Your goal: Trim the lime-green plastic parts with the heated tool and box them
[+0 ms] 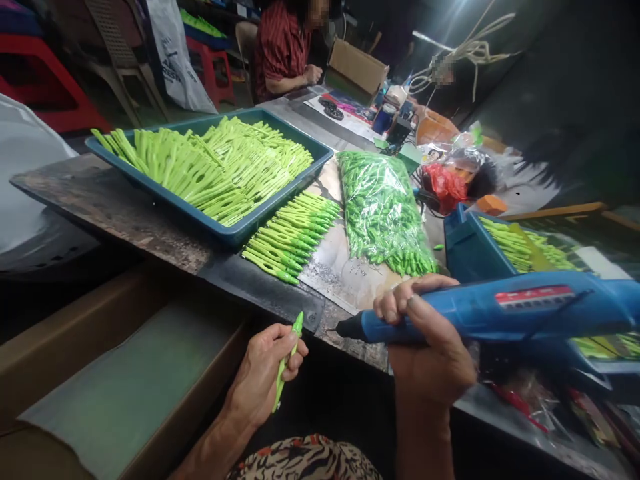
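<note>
Patterned cloth [305,460] lies nearest us, just below both hands. We see the left hand [263,377] closed on a slim green plastic piece [287,360], while the right hand [425,340] grips what appears to be a blue hot-glue gun [500,307], its black nozzle [347,328] aimed toward the left hand but not touching it. We judge that a slip could bring the nozzle onto bare fingers, and a drip could foul the piece. Ahead of the left hand, a worn wooden tabletop [115,207] carries a teal tray [170,207] heaped with similar green pieces, a neat row of loose pieces [290,237] and a clear plastic bag [383,213] of more. Beyond the right hand stands a blue crate [470,247]. Farther ahead, a co-worker [280,50] sits near a cardboard carton [355,70], with a red plastic stool [210,60] behind.
</note>
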`<state>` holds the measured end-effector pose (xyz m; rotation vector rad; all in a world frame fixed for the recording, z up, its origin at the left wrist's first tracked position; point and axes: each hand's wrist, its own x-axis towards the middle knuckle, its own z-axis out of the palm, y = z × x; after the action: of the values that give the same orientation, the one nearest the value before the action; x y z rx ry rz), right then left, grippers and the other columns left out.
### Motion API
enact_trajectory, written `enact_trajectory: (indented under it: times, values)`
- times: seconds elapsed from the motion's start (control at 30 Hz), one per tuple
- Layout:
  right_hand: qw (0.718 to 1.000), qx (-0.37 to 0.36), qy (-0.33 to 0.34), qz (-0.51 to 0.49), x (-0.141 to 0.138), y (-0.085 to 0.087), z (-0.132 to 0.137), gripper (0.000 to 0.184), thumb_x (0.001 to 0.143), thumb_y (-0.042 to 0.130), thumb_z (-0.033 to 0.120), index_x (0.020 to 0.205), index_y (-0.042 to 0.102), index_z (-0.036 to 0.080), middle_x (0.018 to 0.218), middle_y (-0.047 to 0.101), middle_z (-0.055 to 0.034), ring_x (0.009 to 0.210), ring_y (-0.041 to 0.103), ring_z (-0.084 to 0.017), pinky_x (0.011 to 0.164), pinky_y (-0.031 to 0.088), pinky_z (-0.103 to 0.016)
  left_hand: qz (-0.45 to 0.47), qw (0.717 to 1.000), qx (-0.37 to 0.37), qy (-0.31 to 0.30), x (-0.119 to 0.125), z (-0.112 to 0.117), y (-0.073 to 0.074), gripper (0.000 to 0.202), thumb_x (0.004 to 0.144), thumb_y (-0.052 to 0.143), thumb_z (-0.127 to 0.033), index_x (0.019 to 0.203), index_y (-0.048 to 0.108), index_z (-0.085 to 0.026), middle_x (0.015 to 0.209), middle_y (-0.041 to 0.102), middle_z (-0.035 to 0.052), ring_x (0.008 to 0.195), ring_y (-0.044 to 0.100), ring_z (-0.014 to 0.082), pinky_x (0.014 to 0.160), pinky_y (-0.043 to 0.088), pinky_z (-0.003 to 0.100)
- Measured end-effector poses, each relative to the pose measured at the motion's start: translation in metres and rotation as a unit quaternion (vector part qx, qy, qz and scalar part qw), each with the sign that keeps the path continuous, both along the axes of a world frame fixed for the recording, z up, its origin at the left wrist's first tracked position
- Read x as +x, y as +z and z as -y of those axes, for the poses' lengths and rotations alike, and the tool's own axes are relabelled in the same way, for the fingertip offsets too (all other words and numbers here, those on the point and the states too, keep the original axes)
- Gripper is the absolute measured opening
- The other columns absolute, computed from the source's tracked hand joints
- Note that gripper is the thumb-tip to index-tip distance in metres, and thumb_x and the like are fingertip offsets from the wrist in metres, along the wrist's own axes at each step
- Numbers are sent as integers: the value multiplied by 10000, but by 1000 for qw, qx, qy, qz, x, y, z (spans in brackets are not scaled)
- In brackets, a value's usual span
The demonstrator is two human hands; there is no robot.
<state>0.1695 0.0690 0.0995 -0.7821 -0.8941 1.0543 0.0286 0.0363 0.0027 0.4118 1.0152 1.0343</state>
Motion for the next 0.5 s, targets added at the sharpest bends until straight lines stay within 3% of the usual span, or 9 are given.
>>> enact_trajectory:
  times: [0.27, 0.5]
  values:
    - [1000, -5, 24, 3, -12, -5, -6, 212, 699, 659, 158, 850, 520, 211, 643, 496, 43, 523, 477, -102, 554, 404, -264, 1, 1000, -8, 5, 3, -4, -2, 260, 699, 666, -324, 638, 545, -102, 624, 548, 21, 482, 402, 44, 422, 225, 164]
    - [999, -14, 30, 29, -20, -9, -8, 213, 706, 671, 175, 857, 528, 225, 656, 502, 33, 527, 488, -118, 555, 401, -284, -65, 997, 43, -2, 8, -1, -4, 306, 764, 600, -396, 647, 529, -122, 503, 481, -18, 443, 390, 55, 403, 248, 174]
